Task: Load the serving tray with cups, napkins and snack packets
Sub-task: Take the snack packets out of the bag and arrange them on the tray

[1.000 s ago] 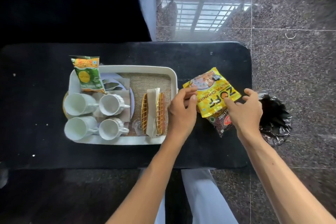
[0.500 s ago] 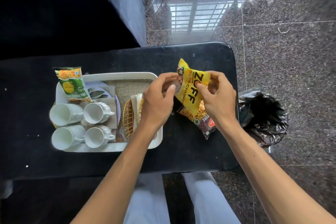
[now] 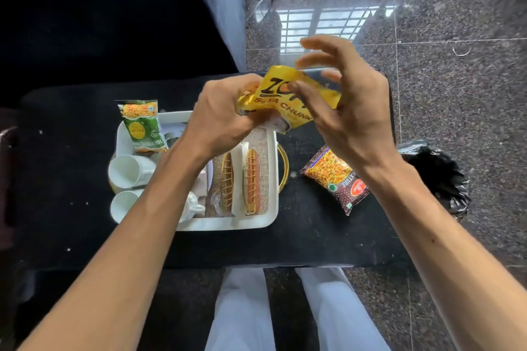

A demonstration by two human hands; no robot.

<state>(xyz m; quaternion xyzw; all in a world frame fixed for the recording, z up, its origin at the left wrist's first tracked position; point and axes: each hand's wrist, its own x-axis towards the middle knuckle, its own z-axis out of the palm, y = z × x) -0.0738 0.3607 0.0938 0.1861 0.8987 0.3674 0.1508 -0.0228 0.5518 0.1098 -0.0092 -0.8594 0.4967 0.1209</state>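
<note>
Both hands have come up off the table since half a second ago, yellow soya chunks packet (image 3: pixel 288 100) now lifted over the tray's far right corner. Nearest: white serving tray (image 3: pixel 228 224) on the black table (image 3: pixel 285 245), white cups (image 3: pixel 128 171) at its left, napkin holder (image 3: pixel 242 179) with a folded napkin mid-tray. Red mixture packet (image 3: pixel 335 177) lies on the table right of the tray, not loaded. Left hand (image 3: pixel 219 120) is clenched on the yellow packet's left end; right hand (image 3: pixel 348 105) pinches its right end, other fingers spread. Green snack packet (image 3: pixel 142 125) leans on the tray's far-left rim. Step: snack loading. Next, I'd guess: lower yellow packet into free tray space, then fetch the red one.
</note>
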